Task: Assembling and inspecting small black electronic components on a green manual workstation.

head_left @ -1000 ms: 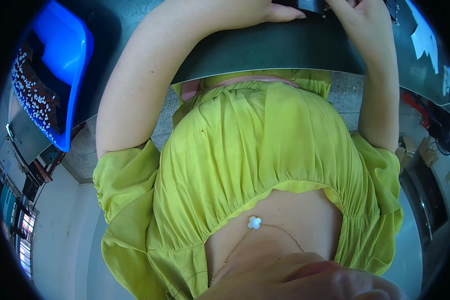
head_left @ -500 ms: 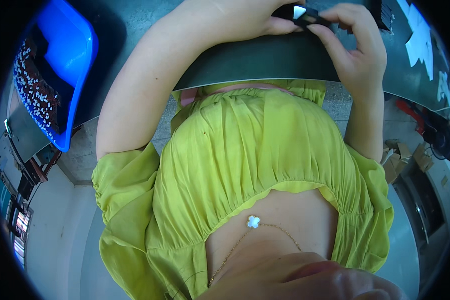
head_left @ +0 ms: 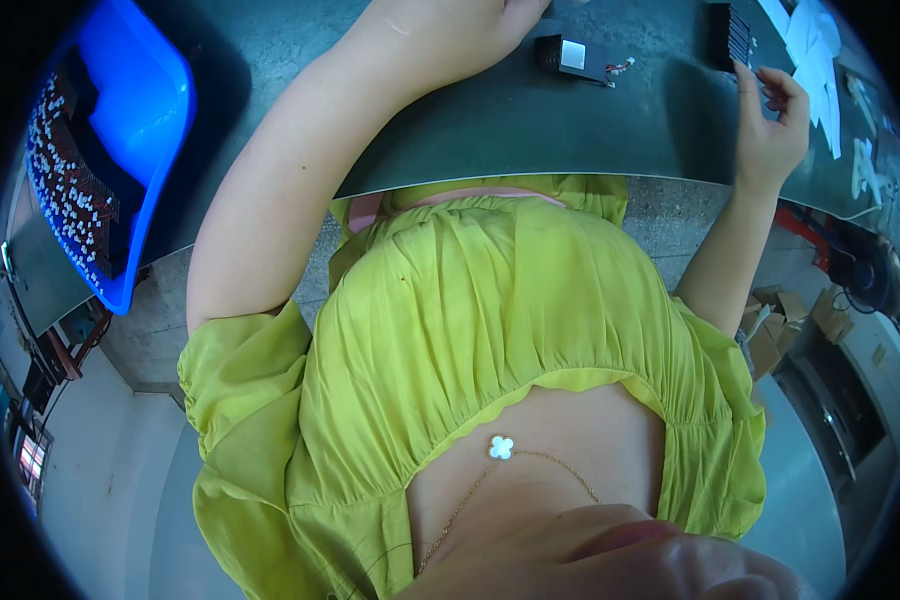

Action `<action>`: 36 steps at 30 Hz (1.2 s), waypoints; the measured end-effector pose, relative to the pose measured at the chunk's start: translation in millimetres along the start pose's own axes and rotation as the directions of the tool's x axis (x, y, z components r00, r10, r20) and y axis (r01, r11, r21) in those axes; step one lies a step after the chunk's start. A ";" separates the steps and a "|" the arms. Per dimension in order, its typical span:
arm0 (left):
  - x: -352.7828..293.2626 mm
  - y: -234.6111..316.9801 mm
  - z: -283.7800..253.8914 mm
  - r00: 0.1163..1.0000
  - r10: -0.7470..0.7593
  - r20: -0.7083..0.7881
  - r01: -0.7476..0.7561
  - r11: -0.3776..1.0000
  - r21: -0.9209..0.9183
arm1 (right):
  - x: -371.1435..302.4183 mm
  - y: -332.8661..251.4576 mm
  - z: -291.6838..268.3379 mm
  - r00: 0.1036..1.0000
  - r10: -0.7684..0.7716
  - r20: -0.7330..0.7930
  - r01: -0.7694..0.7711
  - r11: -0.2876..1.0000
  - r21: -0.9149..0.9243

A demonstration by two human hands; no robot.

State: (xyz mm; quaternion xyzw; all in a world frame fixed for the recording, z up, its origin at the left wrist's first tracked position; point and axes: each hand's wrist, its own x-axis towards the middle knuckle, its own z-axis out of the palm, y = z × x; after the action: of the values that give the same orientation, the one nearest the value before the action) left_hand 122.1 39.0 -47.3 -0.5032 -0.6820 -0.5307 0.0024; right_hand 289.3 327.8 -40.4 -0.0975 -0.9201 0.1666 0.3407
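Note:
A small black battery pack [head_left: 573,56] with a white square label lies on the dark green table, its short red and black wires ending in white connectors. Nothing touches it. My left hand [head_left: 518,18] is at the top edge, left of the pack, its fingers mostly cut off by the frame. At the right, my right hand [head_left: 773,125] has its thumb and fingers apart, with nothing visible between them. One fingertip is at the near end of a row of black packs [head_left: 728,38]; whether it touches them I cannot tell.
A blue bin [head_left: 175,130] at the left holds many dark pieces with white connectors. White paper-like scraps [head_left: 813,60] lie at the table's right side. The table's curved front edge [head_left: 530,181] runs close to my body. Cardboard boxes [head_left: 770,330] stand lower right.
Both hands held the battery pack before; now it lies on the table. My right hand has moved right to the row of black packs, my left hand a little left and up.

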 end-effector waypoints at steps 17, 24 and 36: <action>2.3 15.4 -3.7 0.973 -0.220 -0.064 0.169 0.878 -0.449 | 38.7 -104.2 46.1 0.918 -0.268 0.291 0.126 0.895 0.427; 4.4 2.1 10.4 0.967 -0.184 -0.175 0.072 0.859 -0.507 | 37.9 -98.5 45.0 0.985 -0.167 0.031 0.133 0.871 0.472; -2.1 3.4 8.9 0.970 -0.196 -0.142 0.123 0.905 -0.407 | 38.8 -116.1 59.5 0.868 -0.470 -0.160 0.491 0.859 0.145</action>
State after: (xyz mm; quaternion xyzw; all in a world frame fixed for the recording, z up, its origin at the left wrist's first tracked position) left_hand 130.2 43.8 -49.9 -0.3854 -0.5967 -0.6991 -0.0813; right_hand 213.3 217.5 -16.4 0.1567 -0.8743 0.1528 0.4332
